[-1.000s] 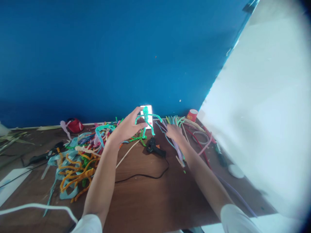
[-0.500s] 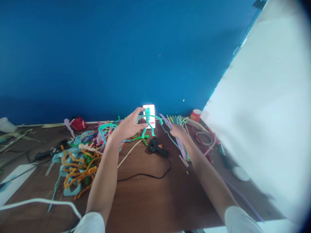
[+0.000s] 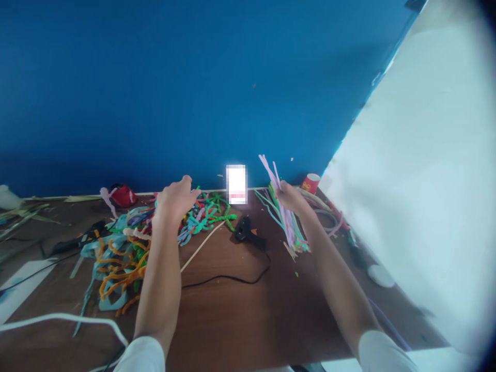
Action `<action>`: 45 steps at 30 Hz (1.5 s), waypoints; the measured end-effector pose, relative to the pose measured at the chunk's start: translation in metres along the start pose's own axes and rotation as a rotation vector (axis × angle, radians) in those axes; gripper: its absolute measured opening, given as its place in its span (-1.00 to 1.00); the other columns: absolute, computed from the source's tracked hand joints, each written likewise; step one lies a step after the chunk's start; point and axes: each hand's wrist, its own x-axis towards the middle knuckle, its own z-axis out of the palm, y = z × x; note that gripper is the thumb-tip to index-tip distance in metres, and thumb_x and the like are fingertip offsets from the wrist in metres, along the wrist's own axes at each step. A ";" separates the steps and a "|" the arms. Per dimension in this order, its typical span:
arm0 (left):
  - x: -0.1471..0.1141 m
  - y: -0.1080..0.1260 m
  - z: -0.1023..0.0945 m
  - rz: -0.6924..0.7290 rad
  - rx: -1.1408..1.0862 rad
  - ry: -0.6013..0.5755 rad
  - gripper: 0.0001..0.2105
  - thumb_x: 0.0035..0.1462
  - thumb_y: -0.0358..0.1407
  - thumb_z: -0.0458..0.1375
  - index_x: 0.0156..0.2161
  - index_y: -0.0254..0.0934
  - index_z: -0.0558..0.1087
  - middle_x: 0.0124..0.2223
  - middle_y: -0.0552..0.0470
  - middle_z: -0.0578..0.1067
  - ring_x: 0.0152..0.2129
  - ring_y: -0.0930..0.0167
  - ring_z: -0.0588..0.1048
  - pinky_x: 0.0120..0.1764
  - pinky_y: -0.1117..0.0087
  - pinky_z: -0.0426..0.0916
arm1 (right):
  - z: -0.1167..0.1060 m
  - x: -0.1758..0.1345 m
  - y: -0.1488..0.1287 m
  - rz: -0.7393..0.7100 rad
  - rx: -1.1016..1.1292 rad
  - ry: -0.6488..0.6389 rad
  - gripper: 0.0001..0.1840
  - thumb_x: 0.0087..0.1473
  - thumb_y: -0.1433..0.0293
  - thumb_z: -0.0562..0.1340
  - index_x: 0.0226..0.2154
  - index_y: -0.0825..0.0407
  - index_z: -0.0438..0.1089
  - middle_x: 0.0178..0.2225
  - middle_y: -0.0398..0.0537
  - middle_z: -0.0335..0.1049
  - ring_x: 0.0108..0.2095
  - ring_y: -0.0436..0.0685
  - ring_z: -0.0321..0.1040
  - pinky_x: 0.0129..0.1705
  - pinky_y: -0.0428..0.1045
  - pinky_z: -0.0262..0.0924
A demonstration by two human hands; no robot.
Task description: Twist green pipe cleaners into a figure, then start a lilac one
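Observation:
My left hand is over the tangled heap of pipe cleaners, with thumb and forefinger apart and nothing visible between them. Its other fingers are hidden behind the hand. Turquoise twisted pipe cleaners and a green pipe-cleaner shape lie to its right. On the other side, my right hand is closed around lavender pipe cleaners, whose tops stick up above the fingers. Green and mint pipe cleaners lie just beside and under that bunch.
A black glue gun with a cord lies mid-table. Behind it stands a bright phone-like screen against the blue wall. Orange pipe cleaners spread at left, near another black tool. A red cup sits back right.
My left hand has moved left from before the screen to the heap, and the turquoise pipe-cleaner figure is no longer in view in it. My right hand has lifted the lavender pipe cleaners higher.

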 end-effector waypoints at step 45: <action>-0.104 0.156 0.137 0.803 0.182 -0.839 -0.59 0.27 -0.15 0.05 0.16 -0.27 0.33 0.04 -0.13 0.51 0.00 0.13 0.44 -0.07 0.14 0.38 | -0.080 -0.056 -0.061 -0.374 0.939 1.352 -0.85 0.33 0.27 -0.07 -0.31 -0.11 -0.03 -0.67 -0.35 0.04 -0.75 0.00 -0.04 -0.69 -0.07 -0.10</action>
